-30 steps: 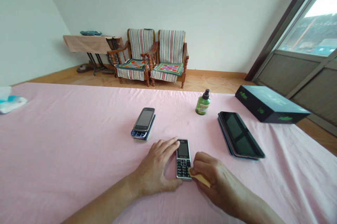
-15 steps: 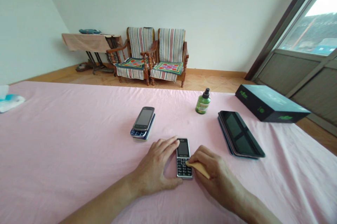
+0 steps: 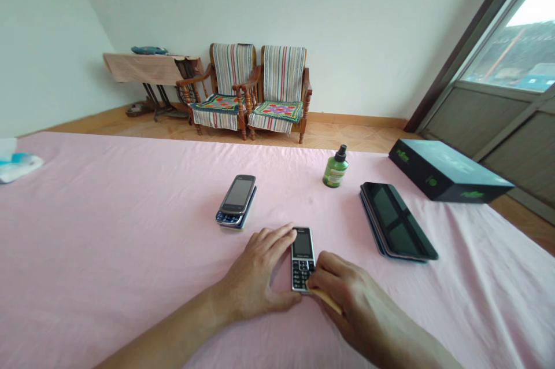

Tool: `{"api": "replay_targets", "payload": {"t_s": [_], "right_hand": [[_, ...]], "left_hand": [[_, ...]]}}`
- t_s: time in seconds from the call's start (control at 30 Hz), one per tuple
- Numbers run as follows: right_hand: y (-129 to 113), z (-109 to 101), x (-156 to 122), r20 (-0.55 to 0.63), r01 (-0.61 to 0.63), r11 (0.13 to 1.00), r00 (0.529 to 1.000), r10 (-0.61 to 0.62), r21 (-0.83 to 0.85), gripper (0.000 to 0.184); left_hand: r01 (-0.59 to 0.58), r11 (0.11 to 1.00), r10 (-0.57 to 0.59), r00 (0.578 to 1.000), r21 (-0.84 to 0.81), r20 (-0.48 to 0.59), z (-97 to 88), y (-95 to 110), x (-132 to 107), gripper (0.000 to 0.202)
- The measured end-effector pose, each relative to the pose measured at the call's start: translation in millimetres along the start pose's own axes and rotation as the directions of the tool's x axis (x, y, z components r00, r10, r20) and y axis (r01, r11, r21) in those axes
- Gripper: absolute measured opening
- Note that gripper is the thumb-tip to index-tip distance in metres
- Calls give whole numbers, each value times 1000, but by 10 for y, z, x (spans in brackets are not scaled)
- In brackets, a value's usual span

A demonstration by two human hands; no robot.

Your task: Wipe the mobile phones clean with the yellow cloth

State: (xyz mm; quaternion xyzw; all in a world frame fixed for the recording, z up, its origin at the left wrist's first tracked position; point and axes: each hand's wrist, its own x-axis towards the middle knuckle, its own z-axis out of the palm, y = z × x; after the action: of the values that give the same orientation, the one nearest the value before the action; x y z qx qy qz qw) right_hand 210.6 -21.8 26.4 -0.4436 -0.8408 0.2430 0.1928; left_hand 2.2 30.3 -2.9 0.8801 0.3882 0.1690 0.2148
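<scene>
Pink cloth [image 3: 108, 230] covers the surface in front of you, and the black keypad phone [image 3: 302, 259] lies on it, just ahead of your body and between your hands. Your left hand [image 3: 254, 279] spans that phone from its left side: the fingers [image 3: 273, 237] stretch out to touch its upper left edge, and the thumb reaches under to its bottom edge, so the hand holds it in a wide grip. Your right hand [image 3: 358, 299] comes in from the other side with its fingers curled narrowly around a pale yellow strip [image 3: 326, 301], whose tip sits against the lower right corner of the keypad; the hand hides part of the keys. Tiny writing shows under the phone's screen, but you can't read it at this size. Up and to the left, a dark touchscreen phone [image 3: 237, 195] rests on a phone with a blue keypad [image 3: 229, 218], both apart from your hands. Beyond the keypad phone stands a green bottle [image 3: 335, 170] with a black pump top and a pale label too small to read. To the right lies a black tablet case [image 3: 396, 221], and farther right a black box [image 3: 446, 172] carries green lettering on its sides, too blurred to make out. At the far left edge of the cloth lies a white and blue packet [image 3: 17, 166]. Past the cloth, two wooden armchairs [image 3: 255, 91] with striped covers stand against the wall.
</scene>
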Motion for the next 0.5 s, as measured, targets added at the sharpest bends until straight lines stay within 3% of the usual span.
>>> {"api": "replay_targets", "payload": {"t_s": [0.1,0.2,0.33,0.5], "right_hand": [[-42,-35,-17,38,15,991,999,-20,135,24],[2,-38,-30,-43,-17,970,999,28,242,25],[127,16,-23,-204,-49,975,974,94,217,24],[181,129,11,-186,-67,988,978,93,140,25]], "left_hand": [[0,1000,0,1000,-1,-3,-6,3,-1,89],[-5,1000,5,1000,-13,-6,-10,9,1,87],[-16,1000,16,1000,-9,-17,0,7,3,86],[-24,999,23,999,-28,-36,16,-8,-9,88]]}}
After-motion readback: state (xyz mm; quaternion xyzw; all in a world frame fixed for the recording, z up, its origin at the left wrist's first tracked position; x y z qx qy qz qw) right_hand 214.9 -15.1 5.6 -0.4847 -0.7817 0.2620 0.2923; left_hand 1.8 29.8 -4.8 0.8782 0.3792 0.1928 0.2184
